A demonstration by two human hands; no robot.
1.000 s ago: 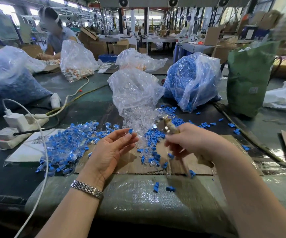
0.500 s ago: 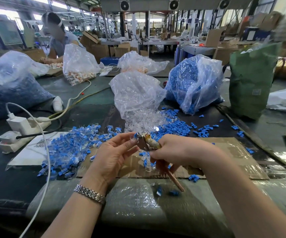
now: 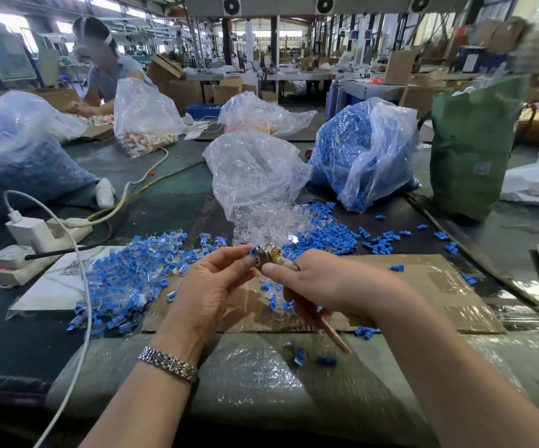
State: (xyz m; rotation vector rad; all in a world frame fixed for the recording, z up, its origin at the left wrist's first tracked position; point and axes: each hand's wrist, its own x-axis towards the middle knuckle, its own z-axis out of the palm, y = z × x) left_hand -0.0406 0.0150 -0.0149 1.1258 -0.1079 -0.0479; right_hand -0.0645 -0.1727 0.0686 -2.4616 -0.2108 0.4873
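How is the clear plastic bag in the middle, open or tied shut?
Open: the clear bag has its mouth gaping at the near end, and clear pieces spill from it onto the table.

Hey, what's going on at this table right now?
A person is working through small plastic parts by hand. The right hand grips a tool by its long handle, and the left hand pinches a blue piece at the tool's head, above a cardboard sheet. A heap of blue-and-clear pieces lies to the left. Clear parts spill from a bag behind the hands, beside loose blue parts. A second person works at the far end.
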